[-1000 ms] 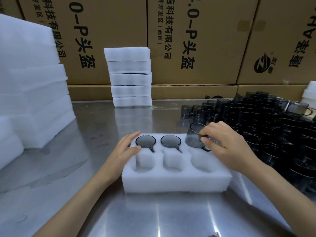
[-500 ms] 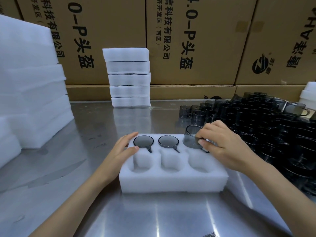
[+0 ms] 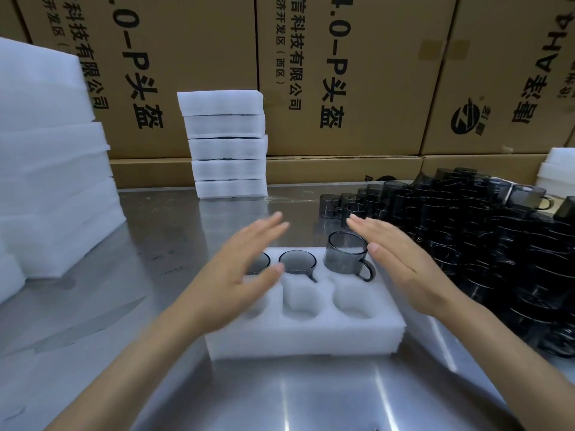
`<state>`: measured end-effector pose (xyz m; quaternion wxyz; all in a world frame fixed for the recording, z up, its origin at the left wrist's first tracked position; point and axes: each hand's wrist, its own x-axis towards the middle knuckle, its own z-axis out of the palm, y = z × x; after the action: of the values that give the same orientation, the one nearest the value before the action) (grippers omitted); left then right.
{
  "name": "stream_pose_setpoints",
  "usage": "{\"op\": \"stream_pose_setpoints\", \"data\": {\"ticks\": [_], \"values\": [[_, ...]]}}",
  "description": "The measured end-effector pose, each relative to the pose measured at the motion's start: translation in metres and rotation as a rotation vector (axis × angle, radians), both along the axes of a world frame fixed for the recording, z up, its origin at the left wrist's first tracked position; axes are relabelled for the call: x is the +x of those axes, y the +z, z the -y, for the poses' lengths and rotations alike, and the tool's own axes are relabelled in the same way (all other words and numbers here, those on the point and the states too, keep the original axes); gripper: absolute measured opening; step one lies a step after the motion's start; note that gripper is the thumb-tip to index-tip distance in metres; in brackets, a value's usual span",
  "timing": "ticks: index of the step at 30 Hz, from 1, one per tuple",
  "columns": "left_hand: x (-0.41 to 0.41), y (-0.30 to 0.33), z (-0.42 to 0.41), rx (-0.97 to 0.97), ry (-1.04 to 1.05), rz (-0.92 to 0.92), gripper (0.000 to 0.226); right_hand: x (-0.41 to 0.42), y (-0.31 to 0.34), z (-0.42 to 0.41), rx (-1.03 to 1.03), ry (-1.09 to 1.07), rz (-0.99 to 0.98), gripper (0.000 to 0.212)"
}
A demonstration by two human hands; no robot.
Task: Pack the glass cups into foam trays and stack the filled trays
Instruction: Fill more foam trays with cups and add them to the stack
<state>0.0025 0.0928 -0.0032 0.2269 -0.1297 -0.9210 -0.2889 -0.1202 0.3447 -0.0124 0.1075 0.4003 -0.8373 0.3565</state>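
A white foam tray lies on the steel table, close in front of the person, with two rows of three round pockets. In the far row the right pocket holds a smoky glass cup that stands well proud of the foam, its handle pointing toward the near right. The middle pocket holds a second cup sunk level with the tray's top, and the left pocket holds a third cup, mostly hidden behind the left hand. The near row's middle and right pockets show only foam; the near left one is covered by the hand, so its contents cannot be told.

The left hand hovers over the tray's left end, fingers straight and spread, holding nothing (it is motion-blurred). The right hand is likewise flat and spread, just right of the proud cup, holding nothing.

To the right lies a large heap of dark glass cups. At the table's far edge stands a stack of five trays; foam slabs pile up on the left, with printed cardboard boxes behind.
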Motion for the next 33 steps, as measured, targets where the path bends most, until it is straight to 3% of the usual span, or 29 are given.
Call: {"op": "stream_pose_setpoints", "data": {"ticks": [3, 6, 12, 24, 30, 33], "values": [[-0.008, 0.006, -0.037, -0.335, -0.08, 0.001, 0.058, 0.002, -0.004, 0.002, 0.025, 0.001, 0.056, 0.047], [-0.023, 0.006, -0.055, -0.486, -0.052, 0.064, 0.059, 0.006, -0.003, 0.001, 0.032, -0.019, 0.085, 0.049], [-0.028, 0.0, -0.052, -0.438, -0.045, 0.125, 0.055, 0.01, 0.003, 0.005, 0.145, -0.04, 0.084, 0.04], [-0.034, -0.002, -0.052, -0.383, -0.063, 0.315, 0.052, 0.001, -0.002, 0.008, 0.415, -0.033, 0.185, 0.044], [-0.028, -0.006, -0.055, -0.375, -0.04, 0.28, 0.054, 0.0, -0.008, 0.01, 0.34, -0.024, 0.183, 0.043], [-0.022, -0.004, -0.054, -0.368, 0.031, 0.129, 0.05, 0.0, -0.014, 0.012, 0.159, 0.006, 0.217, 0.041]]}}
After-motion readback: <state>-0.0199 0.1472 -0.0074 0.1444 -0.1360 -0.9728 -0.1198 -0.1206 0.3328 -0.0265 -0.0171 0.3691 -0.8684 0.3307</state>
